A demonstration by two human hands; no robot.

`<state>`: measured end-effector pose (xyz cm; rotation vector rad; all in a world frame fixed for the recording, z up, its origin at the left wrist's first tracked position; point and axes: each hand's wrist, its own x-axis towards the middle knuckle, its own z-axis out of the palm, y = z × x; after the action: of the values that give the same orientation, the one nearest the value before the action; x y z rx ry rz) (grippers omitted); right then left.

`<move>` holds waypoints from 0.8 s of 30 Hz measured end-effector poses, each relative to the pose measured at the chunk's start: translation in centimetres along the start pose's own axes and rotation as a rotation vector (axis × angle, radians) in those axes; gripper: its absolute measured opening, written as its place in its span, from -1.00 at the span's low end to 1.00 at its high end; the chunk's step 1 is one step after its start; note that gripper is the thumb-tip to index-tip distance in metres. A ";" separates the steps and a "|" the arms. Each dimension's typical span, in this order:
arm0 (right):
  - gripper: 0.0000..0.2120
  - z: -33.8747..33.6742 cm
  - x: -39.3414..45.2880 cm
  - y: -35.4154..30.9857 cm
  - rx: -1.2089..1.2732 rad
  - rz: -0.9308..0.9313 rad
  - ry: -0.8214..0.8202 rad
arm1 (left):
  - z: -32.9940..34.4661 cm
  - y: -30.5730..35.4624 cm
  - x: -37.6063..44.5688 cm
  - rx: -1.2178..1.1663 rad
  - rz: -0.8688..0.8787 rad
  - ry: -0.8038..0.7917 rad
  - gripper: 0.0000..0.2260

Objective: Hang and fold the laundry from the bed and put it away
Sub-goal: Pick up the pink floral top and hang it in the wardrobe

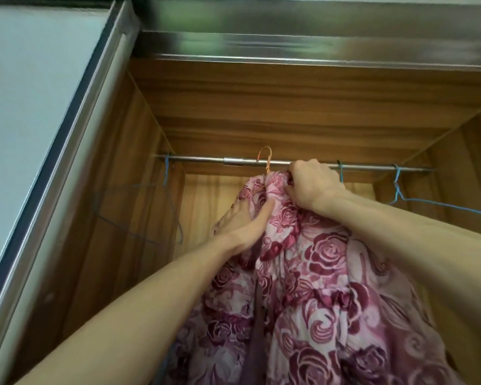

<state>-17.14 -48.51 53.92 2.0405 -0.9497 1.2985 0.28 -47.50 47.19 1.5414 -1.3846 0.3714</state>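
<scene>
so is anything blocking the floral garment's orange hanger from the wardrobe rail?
No. The orange wire hanger hook already sits at the metal wardrobe rail. The blue wire hangers hang off to either side, away from the pink rose-print garment.
</scene>
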 end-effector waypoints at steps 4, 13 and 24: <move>-0.70 1.3 1.3 0.0 -0.008 0.046 0.021 | 0.3 -0.3 0.6 0.143 0.022 -0.050 -0.05; -0.72 1.7 4.0 -0.3 -0.006 0.110 0.027 | -0.7 -0.6 2.4 0.017 0.070 -0.077 -0.11; -0.67 3.2 1.6 -1.5 0.036 0.151 -0.108 | 2.1 -2.2 0.4 -0.036 0.029 -0.099 -0.24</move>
<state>-13.75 -50.44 54.04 2.1187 -1.1569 1.3015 1.52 -49.75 45.53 1.5294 -1.4834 0.2901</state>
